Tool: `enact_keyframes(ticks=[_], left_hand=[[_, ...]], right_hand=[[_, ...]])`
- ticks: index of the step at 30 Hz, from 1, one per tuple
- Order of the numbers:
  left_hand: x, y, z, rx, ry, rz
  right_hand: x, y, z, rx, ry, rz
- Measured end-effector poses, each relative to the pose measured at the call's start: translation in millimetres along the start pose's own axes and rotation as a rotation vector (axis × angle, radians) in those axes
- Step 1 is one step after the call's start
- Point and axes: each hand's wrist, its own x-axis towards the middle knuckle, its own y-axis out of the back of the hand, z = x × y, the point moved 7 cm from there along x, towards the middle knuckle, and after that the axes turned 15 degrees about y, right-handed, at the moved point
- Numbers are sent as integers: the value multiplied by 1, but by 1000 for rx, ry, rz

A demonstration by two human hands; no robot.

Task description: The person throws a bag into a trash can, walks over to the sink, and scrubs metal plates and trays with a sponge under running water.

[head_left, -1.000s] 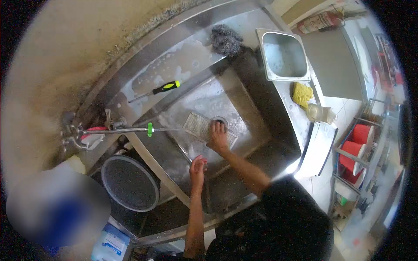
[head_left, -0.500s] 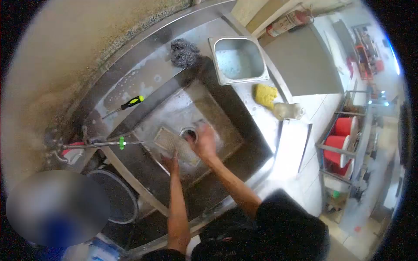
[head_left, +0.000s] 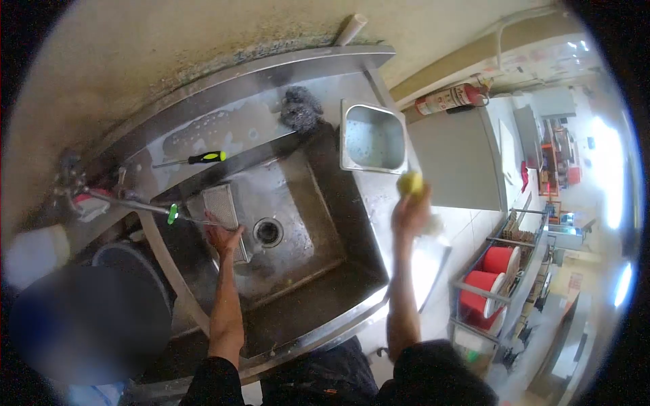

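Note:
My left hand (head_left: pixel 225 239) grips the near edge of a flat, rectangular, mesh-like metal panel (head_left: pixel 222 205), its thumb lying over the surface. The panel rests in the steel sink (head_left: pixel 318 196), left of the round drain (head_left: pixel 269 232). Above the counter to the right, my right hand (head_left: pixel 412 213) is closed on a yellow sponge (head_left: pixel 409 183); the hand is slightly blurred. A pale, translucent container (head_left: pixel 433 226) stands partly hidden behind that hand. The tap's thin spout (head_left: pixel 139 205) with a green clip (head_left: pixel 172 214) reaches over the sink near my left hand.
On the back ledge lie a screwdriver (head_left: pixel 206 158) and a grey scouring pad (head_left: pixel 300 108). A metal pan (head_left: pixel 344 139) with suds sits at the sink's right corner. Red buckets (head_left: pixel 482 292) stand on a rack at right. Another person, blurred, is at lower left.
My right hand has left the sink and moved right, taking hold of the yellow sponge from the counter. The panel, still in my left hand, sits more upright and left of the drain.

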Motion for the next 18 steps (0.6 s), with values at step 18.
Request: enact_keyframes(ticks=[18], left_hand=[[-44, 9, -35, -13, -57, 65]], right_hand=[[74, -240, 77, 214, -45, -1124]])
